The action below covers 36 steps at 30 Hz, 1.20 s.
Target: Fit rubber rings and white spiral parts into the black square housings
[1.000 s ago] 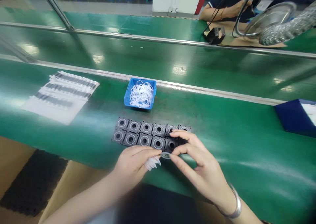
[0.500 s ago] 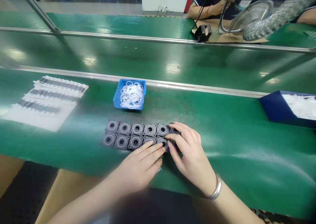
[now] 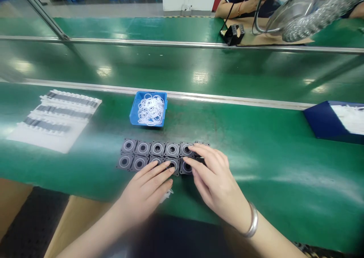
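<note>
One left hand (image 3: 143,191): shifted leftward, gripping rings (image 3: 167,195)
Right hand (image 3: 216,178): loosely parted over plates (image 3: 143,154)
Bench (image 3: 273,148): front edge lower centre, surface spreading right

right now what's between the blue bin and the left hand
In the head view, a strip of green table and then the black parts lie between the blue bin and the left hand.

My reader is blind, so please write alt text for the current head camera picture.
A person's left hand and right hand are on or just above two rows of dark square parts on a green bench. White pieces show under the left hand. Beyond stands a blue bin of white rings; a white sheet lies left, a dark blue box right.
</note>
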Each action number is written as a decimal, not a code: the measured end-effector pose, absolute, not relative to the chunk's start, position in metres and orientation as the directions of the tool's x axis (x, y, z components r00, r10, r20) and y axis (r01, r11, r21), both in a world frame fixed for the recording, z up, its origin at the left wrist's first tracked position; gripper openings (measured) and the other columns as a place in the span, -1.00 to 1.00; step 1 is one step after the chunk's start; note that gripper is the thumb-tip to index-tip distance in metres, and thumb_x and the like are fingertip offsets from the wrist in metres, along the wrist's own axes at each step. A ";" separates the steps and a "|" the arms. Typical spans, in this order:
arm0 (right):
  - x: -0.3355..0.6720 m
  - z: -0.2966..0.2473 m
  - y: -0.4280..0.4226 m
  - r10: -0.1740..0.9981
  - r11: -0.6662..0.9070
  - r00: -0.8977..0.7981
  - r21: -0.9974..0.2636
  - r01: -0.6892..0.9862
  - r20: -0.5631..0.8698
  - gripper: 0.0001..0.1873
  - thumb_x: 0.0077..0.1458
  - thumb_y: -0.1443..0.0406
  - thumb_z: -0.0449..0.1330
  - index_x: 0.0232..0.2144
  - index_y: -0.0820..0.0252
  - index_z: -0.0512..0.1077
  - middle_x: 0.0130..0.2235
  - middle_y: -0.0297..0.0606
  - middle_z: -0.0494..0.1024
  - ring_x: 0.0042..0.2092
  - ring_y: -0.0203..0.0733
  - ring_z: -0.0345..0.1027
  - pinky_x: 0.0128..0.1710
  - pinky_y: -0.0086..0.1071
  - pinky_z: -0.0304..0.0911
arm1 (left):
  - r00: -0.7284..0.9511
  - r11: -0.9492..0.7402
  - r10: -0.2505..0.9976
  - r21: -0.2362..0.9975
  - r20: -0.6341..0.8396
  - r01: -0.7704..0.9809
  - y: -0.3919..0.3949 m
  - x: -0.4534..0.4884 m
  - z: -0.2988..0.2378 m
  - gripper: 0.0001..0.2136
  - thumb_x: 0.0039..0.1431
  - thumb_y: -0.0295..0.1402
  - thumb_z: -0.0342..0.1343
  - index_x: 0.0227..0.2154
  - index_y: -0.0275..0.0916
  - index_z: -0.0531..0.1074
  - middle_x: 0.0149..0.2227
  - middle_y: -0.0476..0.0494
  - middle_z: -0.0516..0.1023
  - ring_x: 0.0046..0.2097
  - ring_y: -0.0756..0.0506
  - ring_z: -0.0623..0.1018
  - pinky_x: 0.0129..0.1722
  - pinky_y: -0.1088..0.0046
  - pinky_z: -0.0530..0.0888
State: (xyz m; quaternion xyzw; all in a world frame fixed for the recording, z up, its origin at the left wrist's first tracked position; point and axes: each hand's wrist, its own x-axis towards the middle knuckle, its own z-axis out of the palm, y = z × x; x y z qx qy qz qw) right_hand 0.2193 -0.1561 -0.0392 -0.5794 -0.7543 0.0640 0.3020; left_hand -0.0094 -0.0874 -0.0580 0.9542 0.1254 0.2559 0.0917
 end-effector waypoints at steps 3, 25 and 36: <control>0.208 -0.042 -0.152 0.914 0.348 -0.205 -0.417 0.840 0.350 -0.66 0.19 0.44 0.10 0.01 0.22 0.42 0.18 -0.07 0.36 0.28 0.05 0.09 0.22 0.07 0.04 | 0.859 -0.962 0.261 0.196 0.440 0.192 -0.089 -0.013 -0.061 -0.76 0.29 -0.60 -0.05 -0.10 -0.42 0.49 0.06 -0.32 0.54 0.23 -0.27 0.39 0.26 0.04 0.30; 0.236 -0.022 -0.179 0.974 0.172 0.022 -0.803 0.571 0.225 -0.95 0.20 0.34 0.18 -0.33 0.10 0.41 0.09 -0.20 0.38 0.17 -0.12 0.25 0.12 -0.20 0.21 | 0.699 -0.649 0.624 0.730 0.349 0.214 -0.095 0.031 -0.038 -0.83 0.27 -0.47 0.10 -0.12 -0.22 0.53 -0.27 -0.07 0.65 -0.23 -0.01 0.63 -0.21 0.54 0.57; 0.256 -0.046 -0.171 0.952 0.082 0.131 -0.643 0.761 0.277 -0.94 0.19 0.35 0.16 -0.36 0.13 0.37 0.06 -0.13 0.39 0.18 0.00 0.19 0.13 -0.01 0.14 | 0.869 -0.962 0.169 0.268 0.465 0.044 -0.096 0.054 -0.054 -0.80 0.31 -0.53 0.00 -0.09 -0.36 0.49 0.04 -0.30 0.55 0.15 -0.20 0.48 0.19 0.03 0.41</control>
